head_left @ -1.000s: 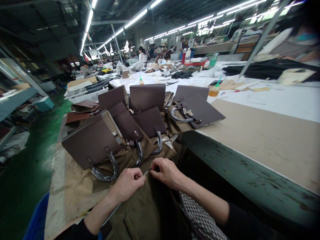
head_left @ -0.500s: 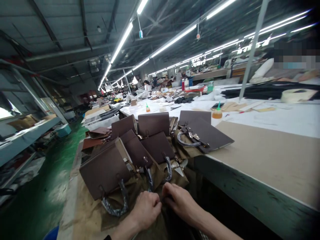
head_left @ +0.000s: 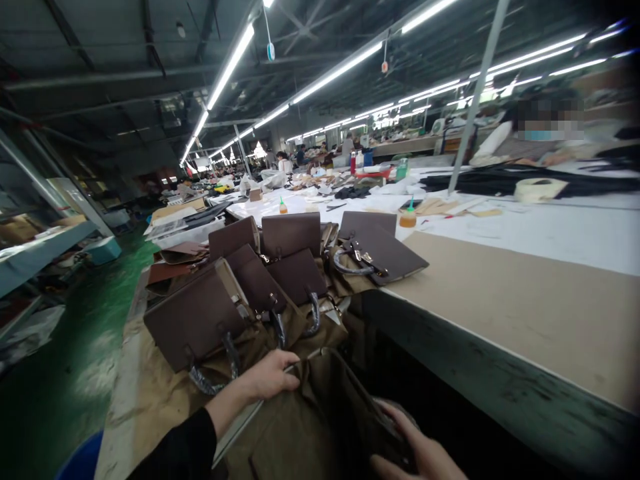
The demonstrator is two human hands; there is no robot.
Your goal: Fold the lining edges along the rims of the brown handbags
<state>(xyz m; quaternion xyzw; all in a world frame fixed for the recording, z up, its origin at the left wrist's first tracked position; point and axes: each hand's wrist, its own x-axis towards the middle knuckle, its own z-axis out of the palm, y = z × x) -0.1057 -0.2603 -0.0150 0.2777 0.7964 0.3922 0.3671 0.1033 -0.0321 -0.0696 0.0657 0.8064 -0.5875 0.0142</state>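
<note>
A bag [head_left: 300,427] with olive-brown fabric lining lies in front of me, its mouth spread apart. My left hand [head_left: 270,375] pinches the pale left rim of its opening, thumb inside against the cloth. At the lower right, my right hand [head_left: 417,440] grips the bag's dark right side, fingers outside and thumb inward. Just beyond my left hand rest several dark brown handbags [head_left: 193,320], tilted against each other. Their curved handles [head_left: 314,313] are wrapped in clear plastic. The bag's lower part runs out of view.
A wide table with a beige board [head_left: 500,293] stands to the right, above a dark gap. Glue bottles [head_left: 407,217] sit on its white surface. Across it a person [head_left: 540,133] works by black material. The green floor aisle [head_left: 95,333] and a blue bin [head_left: 83,457] are left.
My hands have moved apart, the left one leftward and the right one down and right. The lined bag now shows spread between them. The view has shifted slightly right.
</note>
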